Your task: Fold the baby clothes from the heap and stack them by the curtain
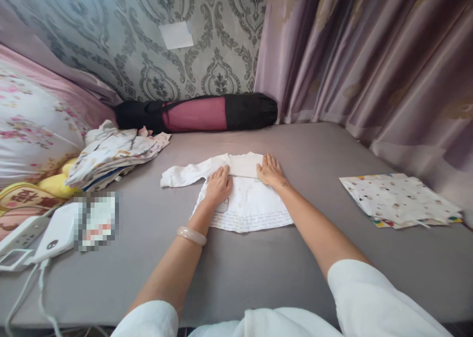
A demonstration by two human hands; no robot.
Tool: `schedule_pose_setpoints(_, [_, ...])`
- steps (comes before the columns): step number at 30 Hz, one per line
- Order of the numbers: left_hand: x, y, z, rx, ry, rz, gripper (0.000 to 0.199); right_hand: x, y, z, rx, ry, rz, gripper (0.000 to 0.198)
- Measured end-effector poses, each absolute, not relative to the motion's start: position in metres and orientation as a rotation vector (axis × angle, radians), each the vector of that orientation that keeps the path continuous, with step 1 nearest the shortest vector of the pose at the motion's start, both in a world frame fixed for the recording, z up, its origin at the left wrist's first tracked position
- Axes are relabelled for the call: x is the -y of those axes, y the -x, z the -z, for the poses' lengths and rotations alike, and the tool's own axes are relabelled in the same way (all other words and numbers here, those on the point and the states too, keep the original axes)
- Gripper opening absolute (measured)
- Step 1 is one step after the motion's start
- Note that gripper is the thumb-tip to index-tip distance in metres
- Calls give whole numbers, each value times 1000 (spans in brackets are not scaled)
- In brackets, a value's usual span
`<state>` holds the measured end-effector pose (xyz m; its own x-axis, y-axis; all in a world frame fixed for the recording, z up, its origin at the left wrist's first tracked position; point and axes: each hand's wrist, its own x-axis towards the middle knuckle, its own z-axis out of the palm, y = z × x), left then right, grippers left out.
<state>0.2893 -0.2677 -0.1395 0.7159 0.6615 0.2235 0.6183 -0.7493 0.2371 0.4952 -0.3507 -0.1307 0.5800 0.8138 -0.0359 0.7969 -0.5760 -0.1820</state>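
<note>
A small white long-sleeved shirt (251, 204) lies flat on the grey sheet, with printed lines of text along its hem. One sleeve stretches out to the left, while the other is folded across the upper body of the shirt. My left hand (219, 184) lies flat on the shirt near the base of the outstretched sleeve, fingers pointing away from me. At the upper right edge, my right hand (270, 169) presses down on the folded part with its fingers extended. Parts of the shirt under both hands are hidden.
Folded patterned clothes (399, 199) lie at the right. A clothes pile (114, 152) sits at the left beside a floral pillow (33, 125). Nearer me are a white power bank (61, 228) and a power strip (24, 233) with cables. A black-and-pink long bag (195, 114) lies along the wall.
</note>
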Motion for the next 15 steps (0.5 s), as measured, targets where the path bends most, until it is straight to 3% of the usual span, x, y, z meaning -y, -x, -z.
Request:
schedule_pose_setpoints(9, [275,-290,138,-988,-2879,-573,49,327,-476,111,1564,2578,-166,60])
schedule_pose_setpoints(15, [277,-290,132,-805,-2938,-335,57,309,-463,125,1565,2558,-188,64])
